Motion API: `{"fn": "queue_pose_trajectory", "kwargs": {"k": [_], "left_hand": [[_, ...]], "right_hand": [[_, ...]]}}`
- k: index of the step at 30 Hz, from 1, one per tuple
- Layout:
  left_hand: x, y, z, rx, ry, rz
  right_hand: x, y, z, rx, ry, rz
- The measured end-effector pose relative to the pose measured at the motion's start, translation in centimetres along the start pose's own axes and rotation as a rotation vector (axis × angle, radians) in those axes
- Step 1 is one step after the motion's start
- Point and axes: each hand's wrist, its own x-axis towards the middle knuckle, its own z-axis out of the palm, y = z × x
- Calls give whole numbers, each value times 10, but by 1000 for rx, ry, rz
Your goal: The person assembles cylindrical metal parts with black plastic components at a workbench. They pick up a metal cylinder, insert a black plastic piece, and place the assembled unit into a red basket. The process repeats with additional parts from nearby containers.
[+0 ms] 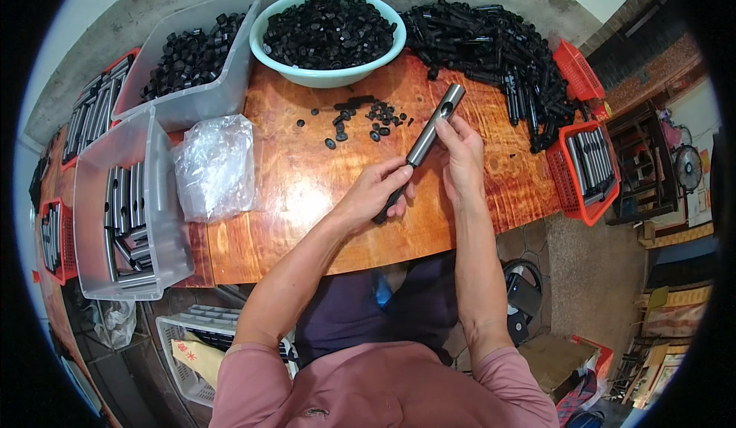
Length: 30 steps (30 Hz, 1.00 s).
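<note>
A grey metal tube with a hole near its upper end slants over the table, up and to the right. From its lower end sticks out a black rod-like piece. My left hand is closed around this black piece where it meets the tube. My right hand grips the tube's upper part, thumb close to the hole. Behind the tube lie small loose black parts, scattered on the wooden table.
A pale green basin and a clear bin hold small black parts. A heap of long black pieces lies at the back right. Metal tubes fill a nearer clear bin and a red basket. A crumpled plastic bag lies left.
</note>
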Motion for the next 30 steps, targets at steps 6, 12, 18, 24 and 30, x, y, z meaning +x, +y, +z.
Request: {"fn": "queue_pose_trajectory", "kwargs": {"k": [6, 12, 18, 24, 30], "left_hand": [[1, -2, 0, 101, 63, -12], [0, 1, 5, 144, 124, 0], [0, 0, 2, 137, 123, 11], [0, 1, 2, 134, 113, 9], [0, 3, 3, 144, 122, -9]], "right_hand": [[-1, 1, -3, -43, 24, -20], [-2, 2, -5, -73, 10, -45], [-6, -3, 0, -1, -39, 62], [-3, 6, -4, -39, -31, 25], [-5, 1, 0, -49, -44, 34]]}}
